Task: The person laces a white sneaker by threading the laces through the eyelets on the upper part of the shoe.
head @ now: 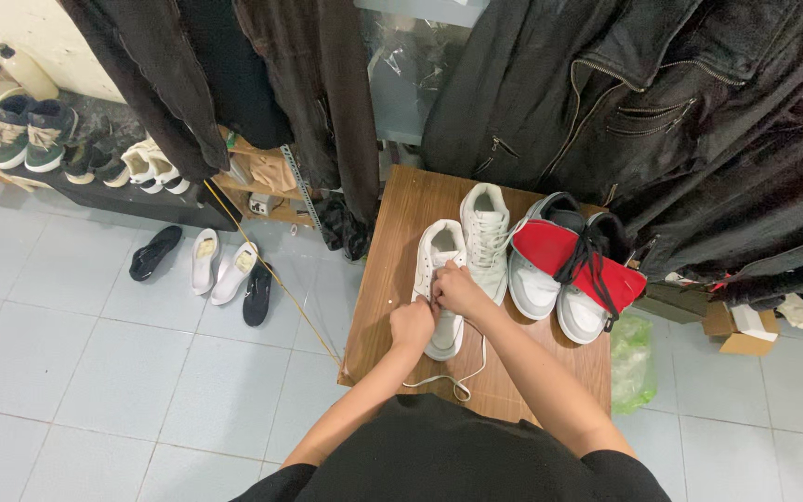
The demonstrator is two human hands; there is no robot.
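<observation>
On the wooden worktop [392,279] stood four shoes (two white, two grey with red). Both hands, left [412,325] and right [460,291], covered the near white shoe [440,279], fingers pinching its lace [462,372]; the grip itself was hidden.

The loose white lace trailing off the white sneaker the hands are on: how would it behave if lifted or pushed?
The white lace is probably floppy: it lies in slack curves on the wooden table. It looks thin, so likely very light. Pulling it may tug the white sneaker, which the left hand and right hand are on.
</observation>
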